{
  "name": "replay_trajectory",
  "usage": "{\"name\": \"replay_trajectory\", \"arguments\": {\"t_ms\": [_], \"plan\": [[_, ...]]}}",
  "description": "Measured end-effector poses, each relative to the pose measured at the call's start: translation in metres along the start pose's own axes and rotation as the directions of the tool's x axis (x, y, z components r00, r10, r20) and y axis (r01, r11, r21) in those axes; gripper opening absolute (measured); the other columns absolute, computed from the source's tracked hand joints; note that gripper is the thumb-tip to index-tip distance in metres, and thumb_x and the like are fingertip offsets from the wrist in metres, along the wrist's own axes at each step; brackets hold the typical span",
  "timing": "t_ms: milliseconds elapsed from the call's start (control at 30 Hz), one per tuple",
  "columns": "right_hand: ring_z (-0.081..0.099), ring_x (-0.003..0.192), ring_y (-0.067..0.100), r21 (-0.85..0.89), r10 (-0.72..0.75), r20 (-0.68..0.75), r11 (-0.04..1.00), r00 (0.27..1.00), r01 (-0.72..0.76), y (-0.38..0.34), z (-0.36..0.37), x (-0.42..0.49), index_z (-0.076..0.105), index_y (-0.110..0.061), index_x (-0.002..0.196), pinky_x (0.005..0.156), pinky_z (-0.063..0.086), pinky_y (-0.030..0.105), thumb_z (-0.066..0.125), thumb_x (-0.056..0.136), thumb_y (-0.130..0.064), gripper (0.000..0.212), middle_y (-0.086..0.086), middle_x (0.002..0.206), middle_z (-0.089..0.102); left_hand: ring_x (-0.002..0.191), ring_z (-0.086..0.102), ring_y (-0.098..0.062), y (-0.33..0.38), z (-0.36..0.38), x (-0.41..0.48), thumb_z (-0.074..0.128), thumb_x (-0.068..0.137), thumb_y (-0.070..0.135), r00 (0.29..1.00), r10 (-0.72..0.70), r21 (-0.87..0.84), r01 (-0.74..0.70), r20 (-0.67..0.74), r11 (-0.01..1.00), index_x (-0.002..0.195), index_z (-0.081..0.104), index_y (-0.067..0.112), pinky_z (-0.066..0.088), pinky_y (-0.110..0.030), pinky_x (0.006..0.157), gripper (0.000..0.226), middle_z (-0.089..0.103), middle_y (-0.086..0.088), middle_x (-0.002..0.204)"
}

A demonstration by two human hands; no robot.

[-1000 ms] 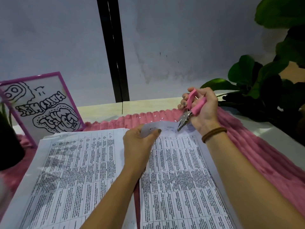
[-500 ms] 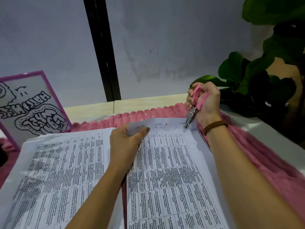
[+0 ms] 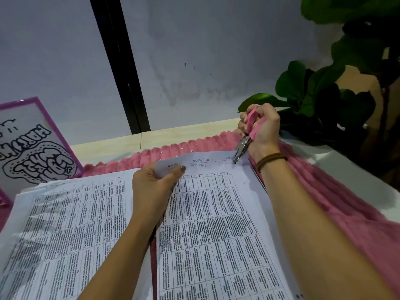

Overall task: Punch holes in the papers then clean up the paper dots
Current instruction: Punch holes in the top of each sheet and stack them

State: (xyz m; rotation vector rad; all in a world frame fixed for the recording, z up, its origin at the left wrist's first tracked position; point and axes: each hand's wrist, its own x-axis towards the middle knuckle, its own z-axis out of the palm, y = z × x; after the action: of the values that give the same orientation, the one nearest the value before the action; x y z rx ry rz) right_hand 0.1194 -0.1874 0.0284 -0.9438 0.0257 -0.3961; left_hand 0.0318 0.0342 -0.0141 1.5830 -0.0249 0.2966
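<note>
head view: hole punch (image 3: 242,148) nose now at top-right corner of right paper stack (image 3: 216,224); a second ago it sat nearer mid-edge. right hand (image 3: 263,128) clamped round its pink handles. left hand (image 3: 151,187) still pinches lifted top-left corner. we judge corner hole under way. paper dots (image 3: 184,148) litter pink cloth (image 3: 324,202), cleanup pending.

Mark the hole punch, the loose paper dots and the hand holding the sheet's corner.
hole punch (image 3: 241,148): head view, on its metal head, at the top edge of the sheet (image 3: 216,224).
paper dots (image 3: 182,148): head view, on one white dot lying on the pink cloth (image 3: 324,202).
left hand (image 3: 151,185): head view, on the back of the hand.
</note>
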Motion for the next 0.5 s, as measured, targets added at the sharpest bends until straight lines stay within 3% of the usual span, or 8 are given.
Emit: {"name": "replay_trajectory", "arguments": {"t_ms": [233,367,500], "plan": [[0.029,0.044,0.017,0.003,-0.016,-0.046,1.0,0.999,0.016,0.0004,0.0002,-0.0016,0.04,-0.015,0.061,0.045,0.026,0.021,0.048,0.065,-0.019,0.01,0.005,0.056,0.039,0.075,0.073,-0.021,-0.0016,0.0005,0.0005,0.077,0.079,0.012,1.0,0.014,0.012,-0.014,-0.003,1.0,0.084,0.076,0.017,0.059,-0.043,0.075,0.008,0.076,-0.001,0.078],[0.041,0.051,0.017,0.029,0.022,0.004,0.999,1.0,-0.022,-0.0013,0.0009,0.001,0.05,-0.01,0.079,0.051,0.038,0.025,0.053,0.067,-0.021,0.016,0.006,0.064,0.047,0.071,0.072,-0.018,-0.0003,0.0003,0.0008,0.076,0.079,0.009,1.0,0.018,-0.015,-0.018,-0.022,1.0,0.083,0.076,0.017,0.057,-0.034,0.068,0.009,0.075,-0.001,0.076],[0.047,0.057,0.016,-0.095,0.055,0.077,0.994,0.996,-0.048,-0.0046,0.006,0.0011,0.051,-0.009,0.091,0.058,0.045,0.031,0.057,0.07,-0.023,0.026,0.004,0.069,0.051,0.061,0.068,-0.014,-0.004,-0.0004,0.0018,0.077,0.079,0.012,0.999,0.023,0.026,-0.022,-0.04,0.999,0.083,0.076,0.018,0.054,-0.036,0.065,0.008,0.073,0.003,0.068]]}}
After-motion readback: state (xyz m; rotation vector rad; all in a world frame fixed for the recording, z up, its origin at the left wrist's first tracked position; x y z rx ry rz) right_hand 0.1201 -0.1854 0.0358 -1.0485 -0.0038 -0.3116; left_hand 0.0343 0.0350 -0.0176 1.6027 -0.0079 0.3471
